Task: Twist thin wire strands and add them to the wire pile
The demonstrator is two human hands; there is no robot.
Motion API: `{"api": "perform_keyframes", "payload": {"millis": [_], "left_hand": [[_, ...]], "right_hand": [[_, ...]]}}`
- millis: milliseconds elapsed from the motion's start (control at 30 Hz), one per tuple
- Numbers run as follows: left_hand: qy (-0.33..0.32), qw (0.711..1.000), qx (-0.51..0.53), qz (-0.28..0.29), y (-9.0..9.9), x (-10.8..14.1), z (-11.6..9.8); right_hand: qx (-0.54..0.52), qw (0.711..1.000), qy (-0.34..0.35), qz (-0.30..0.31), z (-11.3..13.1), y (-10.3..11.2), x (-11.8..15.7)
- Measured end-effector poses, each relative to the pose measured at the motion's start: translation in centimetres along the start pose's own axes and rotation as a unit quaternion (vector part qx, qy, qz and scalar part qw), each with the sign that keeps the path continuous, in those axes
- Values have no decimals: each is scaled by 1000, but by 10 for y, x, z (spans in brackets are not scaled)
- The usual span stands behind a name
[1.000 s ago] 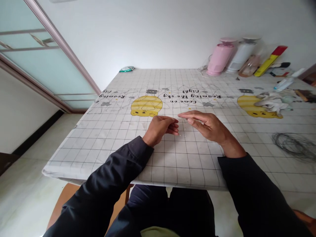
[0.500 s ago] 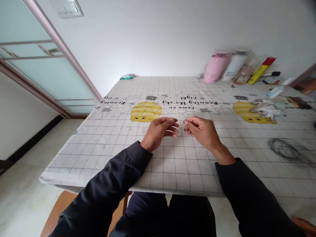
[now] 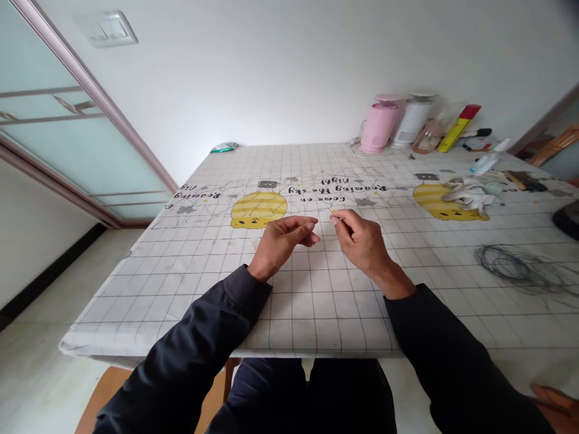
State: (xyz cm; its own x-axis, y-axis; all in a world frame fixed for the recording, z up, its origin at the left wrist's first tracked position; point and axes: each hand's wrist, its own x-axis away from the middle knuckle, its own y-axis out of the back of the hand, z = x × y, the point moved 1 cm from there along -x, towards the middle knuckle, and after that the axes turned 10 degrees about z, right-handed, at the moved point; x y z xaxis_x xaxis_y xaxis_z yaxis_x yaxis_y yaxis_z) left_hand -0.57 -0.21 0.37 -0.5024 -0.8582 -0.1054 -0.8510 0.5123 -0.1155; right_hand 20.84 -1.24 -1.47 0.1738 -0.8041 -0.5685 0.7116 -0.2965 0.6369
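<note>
Table in white, black-gridded covering [image 3: 181, 295]: bears yellow cartoon prints [image 3: 259, 212].
Pink cylindrical plastic device [image 3: 379, 128]: stands at the far side.
White cylindrical device [image 3: 408, 125]: stands just right of the pink device.
Green-and-white packet [image 3: 225, 147]: lies well left of the pink device.
Crumpled whitish cloth [image 3: 470, 194]: rests nearer, right of the pink device.
Loose coil of thin dark wire [image 3: 509, 263]: sprawls nearer still, right of the pink device.

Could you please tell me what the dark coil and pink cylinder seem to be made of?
Dark coil: probably dull metal wire, judging by its thin, loose loops. Pink cylinder: likely plastic, smooth with a soft sheen and even colour.
</note>
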Motion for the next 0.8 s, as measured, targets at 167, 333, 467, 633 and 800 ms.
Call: {"api": "perform_keyframes", "payload": {"millis": [167, 333, 467, 633, 800], "left_hand": [[-10, 995, -99, 18, 6, -1, -2], [-16, 993, -112, 29, 5, 0, -1], [-16, 994, -108, 23, 2, 0, -1], [-26, 997, -76, 22, 6, -3, 2], [-152, 955, -256, -12, 12, 0, 3]], "right_hand": [[9, 999, 18, 26, 1, -2, 4], [17, 999, 28, 28, 1, -5, 5], [33, 998, 47, 16, 0, -7, 5], [41, 997, 66, -6, 0, -5, 4], [54, 997, 39, -39, -1, 0, 0]]}}
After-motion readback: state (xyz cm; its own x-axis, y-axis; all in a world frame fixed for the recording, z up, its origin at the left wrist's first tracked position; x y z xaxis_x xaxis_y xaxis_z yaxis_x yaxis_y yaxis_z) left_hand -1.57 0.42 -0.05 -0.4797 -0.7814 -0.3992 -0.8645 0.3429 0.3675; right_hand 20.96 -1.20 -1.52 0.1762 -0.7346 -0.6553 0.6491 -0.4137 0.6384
